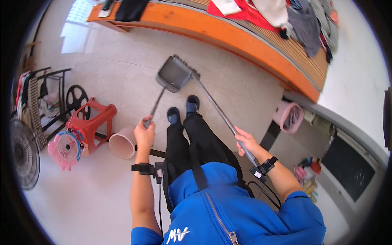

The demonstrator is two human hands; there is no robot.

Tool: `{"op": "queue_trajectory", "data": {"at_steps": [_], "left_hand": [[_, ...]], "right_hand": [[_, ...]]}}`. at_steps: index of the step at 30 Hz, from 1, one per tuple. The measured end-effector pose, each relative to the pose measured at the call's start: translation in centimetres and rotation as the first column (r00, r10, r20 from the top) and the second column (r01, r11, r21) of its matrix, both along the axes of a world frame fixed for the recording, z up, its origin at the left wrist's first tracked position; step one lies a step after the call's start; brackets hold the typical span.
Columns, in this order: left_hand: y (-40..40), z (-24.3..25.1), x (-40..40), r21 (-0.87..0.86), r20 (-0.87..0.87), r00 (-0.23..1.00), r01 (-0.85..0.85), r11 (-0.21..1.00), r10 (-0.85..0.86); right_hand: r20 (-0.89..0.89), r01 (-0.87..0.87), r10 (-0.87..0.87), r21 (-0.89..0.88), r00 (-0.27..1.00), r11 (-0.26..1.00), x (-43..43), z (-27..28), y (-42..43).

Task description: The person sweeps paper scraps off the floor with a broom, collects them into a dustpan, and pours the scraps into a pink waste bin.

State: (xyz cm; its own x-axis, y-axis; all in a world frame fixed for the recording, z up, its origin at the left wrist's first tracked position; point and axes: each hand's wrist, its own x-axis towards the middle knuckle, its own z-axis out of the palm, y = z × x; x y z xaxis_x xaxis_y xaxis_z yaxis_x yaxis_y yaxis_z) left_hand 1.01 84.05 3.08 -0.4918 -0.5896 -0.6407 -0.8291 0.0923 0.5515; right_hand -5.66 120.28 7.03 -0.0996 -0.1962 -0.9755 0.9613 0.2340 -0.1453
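Observation:
My left hand (145,131) is closed around the handle of a long-handled grey dustpan (172,75), whose pan lies at the tiled floor beyond my slippers. A broom's dark bristles (196,72) are at the pan's far right edge. My right hand (247,142) grips the broom's long grey handle (217,107), which slants down from my right forearm to the pan. A small light speck shows in the pan; I cannot tell what it is. My feet, in dark blue slippers (192,104), stand just short of the pan.
A wooden bed frame (196,29) with heaped clothes (303,27) runs across the far side. At the left are a red plastic stool (95,122), a pink fan (67,147), a larger fan (23,154) and a pink bin (122,145). Another pink bin (288,118) stands at the right.

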Motion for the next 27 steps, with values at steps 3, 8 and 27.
{"op": "queue_trajectory", "data": {"at_steps": [3,8,27], "left_hand": [[-0.8,1.5,-0.9,-0.042,-0.015,0.986,0.164,0.985,-0.165],[-0.6,1.4,-2.4,-0.110,-0.056,0.924,0.370,0.923,-0.377],[-11.4,1.6,0.0,-0.100,-0.051,0.952,0.295,0.950,-0.301]], "right_hand": [[-0.036,0.213,-0.212,0.017,0.977,0.977,0.2,0.4,1.9],[-0.270,0.419,-0.359,0.208,0.893,0.884,-3.1,-9.2,4.0],[-0.234,0.159,-0.165,-0.048,0.958,0.986,0.1,-3.4,-19.1]]}}
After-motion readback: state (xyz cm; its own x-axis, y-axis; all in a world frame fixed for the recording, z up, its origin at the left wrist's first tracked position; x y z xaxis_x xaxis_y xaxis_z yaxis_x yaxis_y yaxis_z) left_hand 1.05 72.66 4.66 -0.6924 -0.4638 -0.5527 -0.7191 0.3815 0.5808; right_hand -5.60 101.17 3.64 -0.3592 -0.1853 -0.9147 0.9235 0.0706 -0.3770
